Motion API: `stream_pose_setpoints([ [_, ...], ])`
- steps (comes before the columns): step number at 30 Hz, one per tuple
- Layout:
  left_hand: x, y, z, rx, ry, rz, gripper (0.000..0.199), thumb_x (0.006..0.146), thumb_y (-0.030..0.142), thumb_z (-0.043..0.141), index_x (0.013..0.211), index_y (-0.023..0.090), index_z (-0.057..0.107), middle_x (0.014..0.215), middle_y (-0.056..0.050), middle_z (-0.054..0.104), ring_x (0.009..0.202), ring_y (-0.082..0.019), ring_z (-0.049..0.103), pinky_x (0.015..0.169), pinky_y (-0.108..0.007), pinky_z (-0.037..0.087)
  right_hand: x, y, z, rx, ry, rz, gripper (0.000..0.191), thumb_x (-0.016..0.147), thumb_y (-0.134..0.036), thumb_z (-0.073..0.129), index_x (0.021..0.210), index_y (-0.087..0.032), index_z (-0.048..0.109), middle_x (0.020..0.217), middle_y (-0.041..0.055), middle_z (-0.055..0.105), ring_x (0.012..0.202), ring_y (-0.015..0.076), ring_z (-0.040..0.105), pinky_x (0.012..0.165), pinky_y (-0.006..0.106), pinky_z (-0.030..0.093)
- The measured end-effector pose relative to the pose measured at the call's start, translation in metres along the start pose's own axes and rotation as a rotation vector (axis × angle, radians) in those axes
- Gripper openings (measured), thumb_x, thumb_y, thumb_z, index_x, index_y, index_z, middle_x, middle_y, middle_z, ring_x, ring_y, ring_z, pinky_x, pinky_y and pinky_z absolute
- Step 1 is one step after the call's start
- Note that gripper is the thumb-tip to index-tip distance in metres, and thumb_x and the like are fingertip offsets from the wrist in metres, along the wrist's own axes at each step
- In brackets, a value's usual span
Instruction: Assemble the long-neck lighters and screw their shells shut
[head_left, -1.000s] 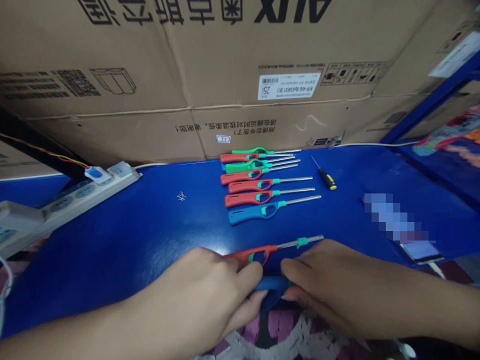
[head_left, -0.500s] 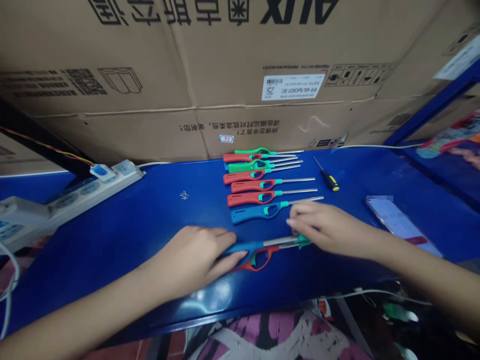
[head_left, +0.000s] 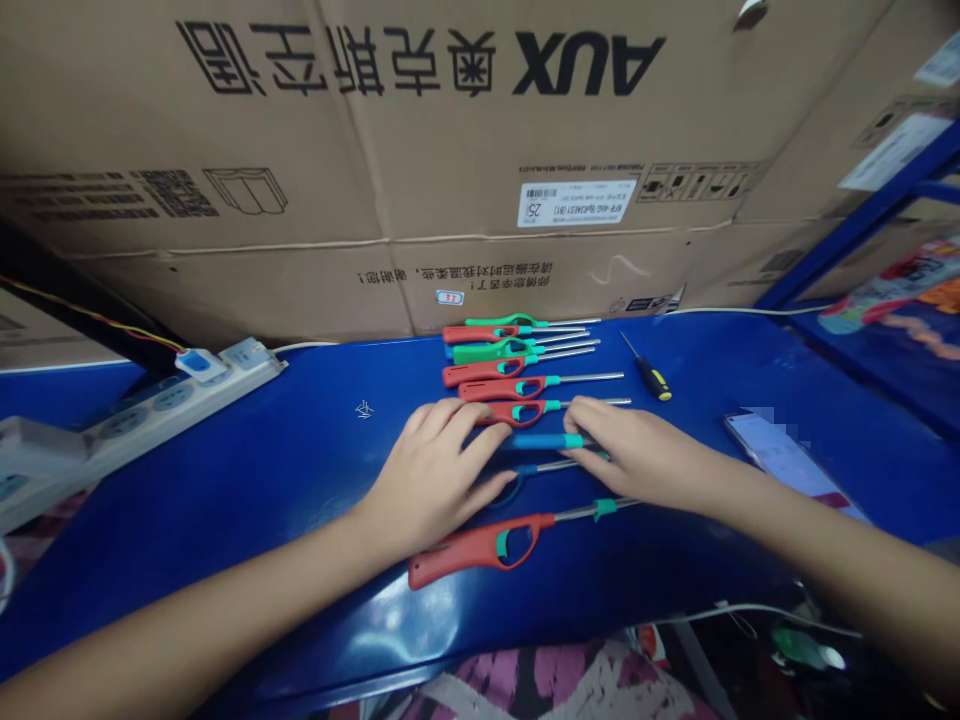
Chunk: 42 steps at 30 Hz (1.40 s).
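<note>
My left hand [head_left: 442, 470] curls over the handle end of a blue gas lighter [head_left: 536, 441], which is turned edge-on. My right hand [head_left: 637, 445] closes round the same lighter's front, by its turquoise collar. Just below lies a second blue lighter [head_left: 517, 488], its handle mostly hidden under my left hand and its metal tube reaching toward my right fingers. Nearer me, a red lighter [head_left: 476, 550] rests apart from both hands, with a green piece [head_left: 604, 510] around its tube. Behind the hands, several red and green lighters [head_left: 502, 390] lie in a stacked row, tubes pointing right.
A black-and-yellow screwdriver [head_left: 654, 380] lies right of the row, and a phone [head_left: 795, 465] further right. Small screws [head_left: 364, 410] sit in a pile on the blue tabletop [head_left: 315, 480]. A power strip [head_left: 150, 410] is at left. A large cardboard box [head_left: 300, 220] stands behind.
Both hands have moved away from me to the row's front blue lighter, now edge-on. The held blue lighter has moved up beside it. The red lighter beneath now lies uncovered in front.
</note>
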<state>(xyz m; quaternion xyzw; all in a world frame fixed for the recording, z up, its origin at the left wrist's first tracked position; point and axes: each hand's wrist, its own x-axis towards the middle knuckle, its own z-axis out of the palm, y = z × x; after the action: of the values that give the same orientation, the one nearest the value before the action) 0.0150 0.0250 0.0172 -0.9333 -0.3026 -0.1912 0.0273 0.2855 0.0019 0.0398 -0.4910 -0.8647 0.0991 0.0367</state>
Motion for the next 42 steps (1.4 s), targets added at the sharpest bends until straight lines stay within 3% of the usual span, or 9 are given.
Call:
stream_pose_setpoints([
  [4,0.006,0.016,-0.020,0.006,-0.276,0.055,0.034,0.107,0.043,0.044,0.093,0.018,0.063,0.074,-0.003,0.069,0.064,-0.025,0.068,0.056,-0.036,0.047,-0.007,-0.031,-0.015,0.062,-0.067,-0.096,0.015,0.103,-0.035,0.052,0.100,-0.020,0.054,0.094,0.0029,0.064,0.073,0.0177,0.061,0.061,0.029,0.036],
  [9,-0.001,0.029,-0.043,-0.101,-0.520,0.033,0.035,0.108,0.045,0.041,0.093,0.021,0.061,0.069,-0.002,0.069,0.054,-0.024,0.068,0.046,-0.032,0.034,-0.015,-0.050,-0.019,-0.049,-0.073,-0.360,0.022,0.106,-0.028,0.049,0.087,-0.019,0.057,0.074,0.0002,0.062,0.059,0.0168,0.057,0.052,0.031,0.026],
  [17,-0.018,0.039,-0.064,-0.174,-0.520,0.042,0.027,0.103,0.043,0.054,0.097,0.020,0.067,0.079,-0.004,0.074,0.063,-0.022,0.071,0.051,-0.029,0.043,-0.039,-0.061,-0.011,-0.188,0.036,-0.499,0.030,0.109,-0.034,0.041,0.086,-0.021,0.055,0.076,-0.0008,0.062,0.058,0.0177,0.054,0.051,0.036,0.021],
  [20,-0.030,0.025,-0.071,-0.081,-0.525,-0.039,0.033,0.106,0.040,0.047,0.091,0.020,0.069,0.063,-0.001,0.070,0.046,-0.019,0.062,0.045,-0.029,0.037,-0.050,-0.047,-0.008,-0.202,0.094,-0.407,0.032,0.112,-0.030,0.030,0.091,-0.023,0.054,0.076,-0.0015,0.062,0.058,0.0179,0.055,0.053,0.037,0.024],
  [23,-0.039,0.009,-0.074,-0.072,-0.516,-0.061,0.035,0.107,0.044,0.046,0.093,0.022,0.069,0.069,-0.001,0.072,0.055,-0.021,0.068,0.048,-0.029,0.039,-0.054,-0.026,-0.007,-0.134,0.048,-0.243,0.028,0.111,-0.035,0.034,0.093,-0.024,0.052,0.075,-0.0035,0.062,0.056,0.0164,0.057,0.056,0.035,0.030],
  [34,-0.011,-0.016,-0.037,-0.068,-0.472,0.057,0.041,0.106,0.052,0.045,0.086,0.021,0.063,0.080,0.000,0.072,0.063,-0.020,0.068,0.053,-0.029,0.034,-0.013,-0.002,-0.015,0.196,-0.324,-0.185,0.039,0.110,-0.039,0.030,0.090,-0.021,0.058,0.084,0.0012,0.065,0.072,0.0168,0.059,0.067,0.031,0.041],
  [36,-0.004,-0.022,-0.026,-0.112,-0.446,0.036,0.041,0.106,0.052,0.046,0.088,0.020,0.065,0.082,-0.002,0.072,0.072,-0.020,0.070,0.058,-0.028,0.038,-0.002,0.006,-0.012,0.240,-0.255,-0.142,0.041,0.109,-0.042,0.031,0.093,-0.021,0.063,0.091,0.0040,0.067,0.082,0.0187,0.061,0.076,0.033,0.045],
  [39,0.010,-0.030,-0.010,-0.188,-0.448,-0.032,0.038,0.105,0.050,0.049,0.094,0.019,0.068,0.080,-0.003,0.072,0.071,-0.020,0.069,0.062,-0.027,0.041,0.021,0.026,-0.001,0.220,-0.004,-0.032,0.043,0.109,-0.038,0.029,0.099,-0.019,0.066,0.101,0.0089,0.069,0.099,0.0229,0.062,0.092,0.038,0.046],
  [42,0.024,-0.033,0.003,-0.261,-0.423,-0.040,0.034,0.106,0.044,0.050,0.095,0.018,0.070,0.092,-0.005,0.073,0.079,-0.019,0.069,0.068,-0.027,0.046,0.041,0.045,0.010,0.073,0.091,0.044,0.020,0.099,-0.031,0.055,0.108,-0.016,0.065,0.113,0.0150,0.065,0.114,0.0325,0.058,0.098,0.046,0.044],
])
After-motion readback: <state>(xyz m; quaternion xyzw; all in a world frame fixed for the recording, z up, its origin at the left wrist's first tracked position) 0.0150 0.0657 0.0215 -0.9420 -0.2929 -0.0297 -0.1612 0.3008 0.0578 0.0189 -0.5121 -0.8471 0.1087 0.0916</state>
